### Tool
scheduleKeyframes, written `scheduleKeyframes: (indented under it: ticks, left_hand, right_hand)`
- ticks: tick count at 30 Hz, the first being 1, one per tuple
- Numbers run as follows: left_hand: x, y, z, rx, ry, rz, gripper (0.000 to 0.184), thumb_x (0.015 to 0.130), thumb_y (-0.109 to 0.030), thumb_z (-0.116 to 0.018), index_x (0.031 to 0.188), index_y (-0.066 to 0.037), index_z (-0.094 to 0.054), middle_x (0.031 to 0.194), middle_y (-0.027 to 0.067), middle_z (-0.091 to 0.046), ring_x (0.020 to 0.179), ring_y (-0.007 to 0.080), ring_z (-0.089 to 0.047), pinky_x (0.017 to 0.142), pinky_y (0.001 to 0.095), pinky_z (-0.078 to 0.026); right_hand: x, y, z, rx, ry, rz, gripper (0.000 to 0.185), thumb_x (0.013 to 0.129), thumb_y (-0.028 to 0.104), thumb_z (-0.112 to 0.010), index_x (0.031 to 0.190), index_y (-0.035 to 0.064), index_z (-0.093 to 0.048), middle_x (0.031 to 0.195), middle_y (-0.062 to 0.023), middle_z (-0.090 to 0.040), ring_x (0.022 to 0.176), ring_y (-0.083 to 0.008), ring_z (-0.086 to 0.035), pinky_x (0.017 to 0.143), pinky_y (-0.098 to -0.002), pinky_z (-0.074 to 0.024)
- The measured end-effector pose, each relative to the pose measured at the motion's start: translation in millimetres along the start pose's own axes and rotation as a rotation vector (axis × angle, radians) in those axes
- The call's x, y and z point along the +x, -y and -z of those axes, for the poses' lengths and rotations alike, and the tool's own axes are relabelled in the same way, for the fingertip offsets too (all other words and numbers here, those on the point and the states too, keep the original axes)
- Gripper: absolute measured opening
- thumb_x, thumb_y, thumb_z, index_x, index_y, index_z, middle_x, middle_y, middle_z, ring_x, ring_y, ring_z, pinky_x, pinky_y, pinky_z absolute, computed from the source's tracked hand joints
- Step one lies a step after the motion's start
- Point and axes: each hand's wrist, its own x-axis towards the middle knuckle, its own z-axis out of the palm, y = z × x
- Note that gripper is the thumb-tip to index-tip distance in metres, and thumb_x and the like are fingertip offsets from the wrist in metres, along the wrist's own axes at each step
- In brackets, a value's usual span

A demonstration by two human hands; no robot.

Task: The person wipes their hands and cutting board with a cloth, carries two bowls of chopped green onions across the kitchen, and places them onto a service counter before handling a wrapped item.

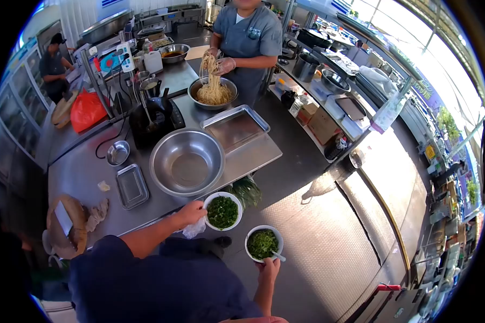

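Observation:
My left hand [191, 213] grips the rim of a white bowl [222, 211] filled with chopped green onions, at the table's front edge. Lower and to the right, my right hand [267, 267] is closed on a second white bowl [263, 243]. Chopped leafy greens fill it, and a pale spoon [278, 256] leans out over its rim. Both bowls are roughly level. Just beyond the left bowl, a large steel mixing bowl [187, 161] stands on the table with nothing in it. Leafy green vegetables [246, 192] partly show behind the left bowl.
Across the table, a co-worker [249, 40] in gloves lifts noodles from a steel bowl [214, 92]. A metal tray [237, 128], a small steel bowl [118, 153], a shallow pan [132, 186] and a cutting board with a cleaver [63, 217] rest on the steel table. Shelving [328, 102] stands right.

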Motion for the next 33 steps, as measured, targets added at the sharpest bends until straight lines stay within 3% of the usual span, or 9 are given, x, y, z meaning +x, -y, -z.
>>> scheduleKeyframes:
  ticks: [3,4,7,17,21,25,31,33]
  left_hand:
    - [29,-25,-35,0.12,0.026,-0.033,0.013,0.089,-0.014,-0.062,0.089,-0.001,-0.066,0.071,-0.0012,-0.058,0.059,0.0089,-0.051,0.052,0.031,-0.041]
    - [38,-45,-47,0.15,0.009,-0.057,0.023,0.083,-0.019,-0.064,0.084,0.004,-0.064,0.07,0.013,-0.062,0.065,0.0191,-0.059,0.06,0.0401,-0.046]
    - [91,-64,-104,0.133,0.11,-0.031,0.022,0.084,-0.018,-0.063,0.084,0.004,-0.064,0.069,0.0114,-0.061,0.064,0.019,-0.058,0.059,0.04,-0.045]
    - [225,-164,-306,0.018,0.487,0.037,0.012,0.093,-0.011,-0.056,0.094,-0.001,-0.063,0.074,-0.0028,-0.055,0.064,0.0064,-0.047,0.058,0.0275,-0.041]
    - [252,-211,-399,0.128,0.59,0.011,0.011,0.093,-0.009,-0.056,0.093,-0.001,-0.064,0.078,-0.0026,-0.058,0.067,0.0053,-0.05,0.059,0.0256,-0.041]
    - [286,-218,-503,0.093,0.72,0.004,0.015,0.094,-0.007,-0.056,0.102,0.0,-0.066,0.084,-0.0006,-0.064,0.071,0.0056,-0.055,0.062,0.0243,-0.045]
    - [303,-294,-656,0.065,0.659,0.013,0.016,0.093,-0.007,-0.057,0.103,0.001,-0.067,0.085,0.0008,-0.066,0.072,0.0067,-0.058,0.062,0.0247,-0.046]
    - [306,-318,-691,0.054,0.647,0.026,0.016,0.092,-0.005,-0.057,0.101,0.002,-0.067,0.084,0.0012,-0.066,0.07,0.0076,-0.059,0.062,0.0251,-0.046]
  right_hand:
    - [22,24,18,0.036,-0.038,0.0,0.037,0.08,-0.002,-0.051,0.117,0.0,-0.048,0.1,-0.014,-0.062,0.07,-0.0216,-0.065,0.053,-0.0307,-0.0568]
    - [26,43,17,0.055,-0.084,-0.004,0.036,0.08,-0.002,-0.051,0.116,0.0004,-0.049,0.099,-0.0138,-0.062,0.07,-0.0218,-0.065,0.053,-0.0305,-0.0568]
    - [68,70,54,0.078,-0.168,0.003,0.037,0.081,-0.001,-0.051,0.117,0.0008,-0.05,0.1,-0.0133,-0.062,0.07,-0.022,-0.065,0.053,-0.0308,-0.0571]
    - [93,171,189,0.125,-0.475,0.012,0.033,0.084,0.003,-0.053,0.117,-0.0005,-0.053,0.102,-0.0098,-0.065,0.08,-0.018,-0.067,0.063,-0.0305,-0.0577]
    - [103,190,248,0.222,-0.566,0.074,0.035,0.083,0.002,-0.053,0.119,-0.0008,-0.053,0.102,-0.0104,-0.066,0.079,-0.018,-0.068,0.061,-0.0295,-0.0575]
    - [119,203,326,0.281,-0.675,0.128,0.037,0.083,-0.001,-0.054,0.12,-0.0008,-0.053,0.1,-0.0101,-0.065,0.077,-0.0182,-0.068,0.057,-0.0289,-0.0575]
    - [146,288,452,0.282,-0.748,0.079,0.047,0.08,-0.002,-0.056,0.126,-0.0031,-0.051,0.106,-0.0135,-0.064,0.086,-0.0231,-0.07,0.063,-0.0346,-0.062]
    - [165,302,499,0.297,-0.673,0.178,0.047,0.08,-0.001,-0.056,0.126,-0.0034,-0.05,0.107,-0.0144,-0.064,0.087,-0.024,-0.071,0.065,-0.0357,-0.0626]
